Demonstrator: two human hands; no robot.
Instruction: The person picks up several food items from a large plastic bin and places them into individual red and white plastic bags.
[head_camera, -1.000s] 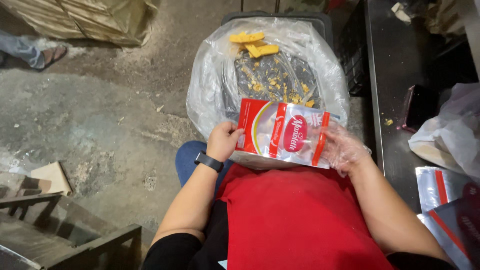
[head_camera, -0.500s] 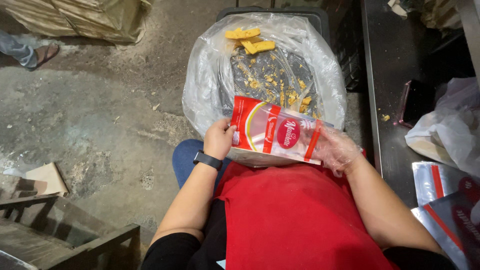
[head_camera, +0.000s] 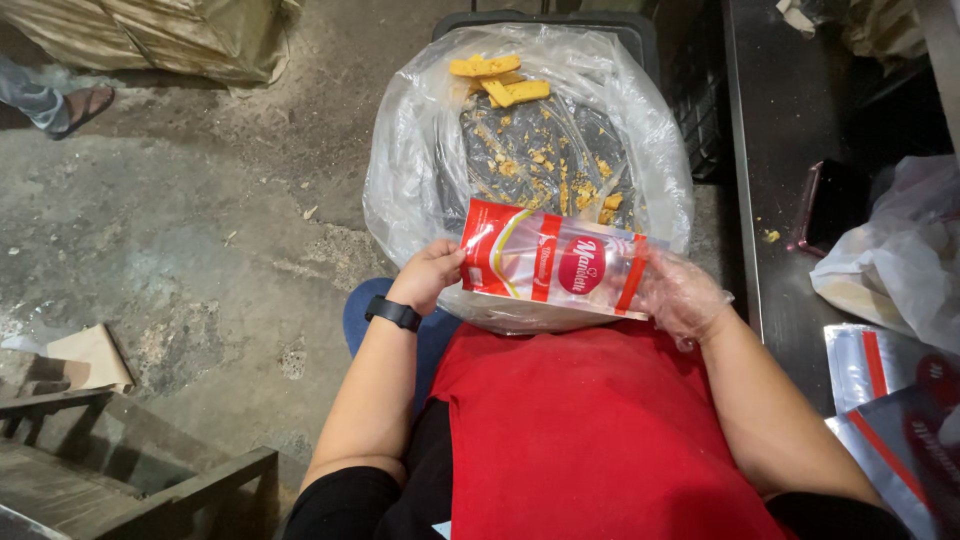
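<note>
- Head view: pouch (head_camera: 553, 266), clear with red bands, held flat between both hands, just above the near rim of the lined bin (head_camera: 400, 190).
- Left hand (head_camera: 430, 275): bare, fingers curled, pinching the pouch's left edge; black watch (head_camera: 393, 313) on wrist.
- Right hand (head_camera: 682, 295): in a clear glove, gripping the pouch's right end.
- Yellow sticks (head_camera: 497, 78) and crumbs lie inside the bin, beyond the pouch.
- More pouches (head_camera: 880, 400) lie right of the bin.
</note>
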